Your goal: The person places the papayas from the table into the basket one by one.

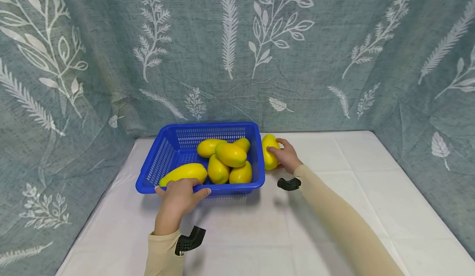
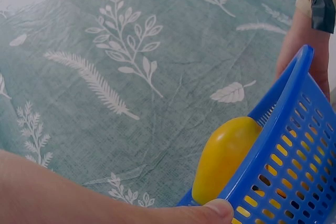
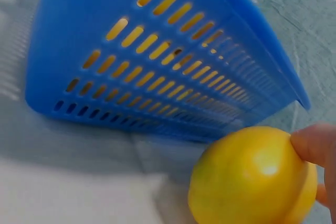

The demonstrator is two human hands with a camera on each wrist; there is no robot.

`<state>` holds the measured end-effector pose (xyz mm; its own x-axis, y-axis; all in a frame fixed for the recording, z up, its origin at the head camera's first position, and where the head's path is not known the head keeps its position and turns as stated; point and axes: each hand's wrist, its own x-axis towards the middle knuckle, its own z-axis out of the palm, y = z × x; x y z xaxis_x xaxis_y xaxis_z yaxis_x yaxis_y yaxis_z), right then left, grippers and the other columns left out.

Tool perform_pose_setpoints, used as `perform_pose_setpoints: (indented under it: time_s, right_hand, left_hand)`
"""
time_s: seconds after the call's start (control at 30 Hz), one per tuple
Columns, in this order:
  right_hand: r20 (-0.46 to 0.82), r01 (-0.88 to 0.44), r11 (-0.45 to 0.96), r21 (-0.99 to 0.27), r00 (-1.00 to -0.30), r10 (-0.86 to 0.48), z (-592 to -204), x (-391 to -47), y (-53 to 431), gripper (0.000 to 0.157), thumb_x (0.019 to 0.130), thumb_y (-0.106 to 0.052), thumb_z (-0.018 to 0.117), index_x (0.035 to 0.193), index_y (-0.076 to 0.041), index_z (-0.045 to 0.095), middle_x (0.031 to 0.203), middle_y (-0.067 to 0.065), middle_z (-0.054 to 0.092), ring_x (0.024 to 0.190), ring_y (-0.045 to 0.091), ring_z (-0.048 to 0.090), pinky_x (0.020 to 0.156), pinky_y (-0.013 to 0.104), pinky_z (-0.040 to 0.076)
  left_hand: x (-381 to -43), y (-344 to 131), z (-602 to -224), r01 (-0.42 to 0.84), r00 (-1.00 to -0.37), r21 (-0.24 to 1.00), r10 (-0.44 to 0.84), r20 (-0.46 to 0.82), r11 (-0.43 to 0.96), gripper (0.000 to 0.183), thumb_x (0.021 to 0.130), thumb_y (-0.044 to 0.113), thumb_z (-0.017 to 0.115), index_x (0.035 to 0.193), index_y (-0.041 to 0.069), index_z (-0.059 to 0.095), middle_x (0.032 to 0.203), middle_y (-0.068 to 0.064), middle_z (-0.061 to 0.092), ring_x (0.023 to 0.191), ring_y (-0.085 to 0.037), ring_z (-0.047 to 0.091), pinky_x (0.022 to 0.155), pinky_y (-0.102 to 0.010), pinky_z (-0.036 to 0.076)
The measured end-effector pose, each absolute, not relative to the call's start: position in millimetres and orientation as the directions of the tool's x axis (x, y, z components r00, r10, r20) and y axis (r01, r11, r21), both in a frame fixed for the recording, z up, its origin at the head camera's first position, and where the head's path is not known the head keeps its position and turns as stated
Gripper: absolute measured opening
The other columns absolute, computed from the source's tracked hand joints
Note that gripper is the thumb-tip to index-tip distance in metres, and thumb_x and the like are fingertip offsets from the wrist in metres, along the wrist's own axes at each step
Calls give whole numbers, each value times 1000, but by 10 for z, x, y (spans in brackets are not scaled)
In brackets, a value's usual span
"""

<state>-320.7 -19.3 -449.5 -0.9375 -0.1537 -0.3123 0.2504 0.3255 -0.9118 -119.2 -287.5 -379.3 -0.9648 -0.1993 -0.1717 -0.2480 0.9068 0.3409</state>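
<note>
A blue plastic basket (image 1: 200, 188) with slotted walls stands on the white-covered table and holds several yellow mangoes (image 1: 231, 155). At its front rim my left hand (image 1: 180, 197) grips the edge, fingers over the rim beside a long mango (image 1: 185, 173) and thumb along the rim. In the left wrist view that thumb lies on the rim below a mango (image 2: 226, 156). My right hand (image 1: 287, 156) holds another mango (image 1: 269, 160) just outside the basket's right wall, thumb and fingers around it. The right wrist view shows this mango (image 3: 252, 177) low beside the slotted wall.
A white cloth (image 1: 345, 177) covers the table. Behind it and along both sides hangs a grey-green curtain (image 1: 200, 53) with white leaf prints, close to the basket's back. Black devices (image 1: 289, 184) are worn on both wrists.
</note>
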Motion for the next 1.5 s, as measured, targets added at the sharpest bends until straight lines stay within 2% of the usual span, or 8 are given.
perform_pose_setpoints:
  time_s: [0.23, 0.47, 0.73, 0.93, 1.1, 1.33, 1.5]
  right_hand:
    - [-309, 250, 346, -904, -942, -127, -4391, -3231, 70, 69, 103, -32, 58, 162, -17, 25, 160, 21, 36, 128, 38, 56, 96, 49, 59]
    - [-250, 198, 286, -937, -955, -159, -3909, -3331, 274, 73, 104, -31, 56, 164, -18, 18, 161, 22, 32, 136, 40, 51, 100, 52, 55]
    - [-131, 67, 294, -953, -970, -205, -3433, -3326, -41, 70, 102, -30, 60, 162, -20, 25, 159, 21, 37, 132, 39, 54, 98, 53, 56]
    - [-114, 18, 326, -945, -953, -279, -3427, -3242, -362, 69, 100, -28, 63, 161, -20, 30, 156, 21, 42, 129, 38, 57, 97, 53, 58]
    - [-120, -37, 417, -908, -932, -343, -3509, -3164, -591, 67, 100, -28, 64, 159, -18, 33, 158, 21, 40, 131, 38, 56, 95, 51, 58]
    - [-79, -168, 586, -793, -925, -372, -3493, -3054, -789, 62, 98, -27, 65, 153, -12, 42, 158, 17, 44, 140, 36, 48, 114, 50, 45]
    - [-78, -216, 654, -725, -918, -389, -3494, -2951, -884, 61, 98, -27, 65, 153, -11, 43, 155, 17, 48, 138, 35, 51, 113, 48, 47]
  left_hand:
    - [-1190, -2869, -3812, -245, -964, 342, -192, -181, 907, 49, 96, 43, 66, 132, 10, 68, 140, -25, 62, 130, -64, 45, 106, -90, 8]
    - [-1202, -2877, -3798, -237, -967, 343, -185, -177, 909, 49, 97, 43, 65, 132, 9, 68, 140, -25, 62, 130, -65, 45, 105, -91, 8]
    - [-1189, -2917, -3775, -243, -965, 341, -190, -181, 908, 49, 97, 43, 65, 132, 8, 68, 139, -25, 62, 130, -65, 45, 104, -91, 9]
    - [-1196, -2891, -3783, -245, -964, 343, -190, -187, 907, 50, 97, 44, 65, 133, 9, 68, 140, -24, 62, 130, -64, 45, 106, -90, 9]
    - [-1207, -2876, -3792, -240, -966, 350, -189, -174, 906, 48, 96, 42, 66, 132, 9, 68, 140, -24, 63, 129, -64, 46, 105, -90, 8]
    - [-1213, -2871, -3786, -236, -968, 354, -189, -163, 905, 47, 96, 42, 67, 130, 9, 69, 139, -23, 63, 129, -63, 46, 105, -90, 7]
    - [-1210, -2881, -3801, -244, -965, 349, -192, -177, 905, 49, 96, 42, 66, 131, 9, 69, 140, -23, 62, 130, -64, 45, 105, -90, 8]
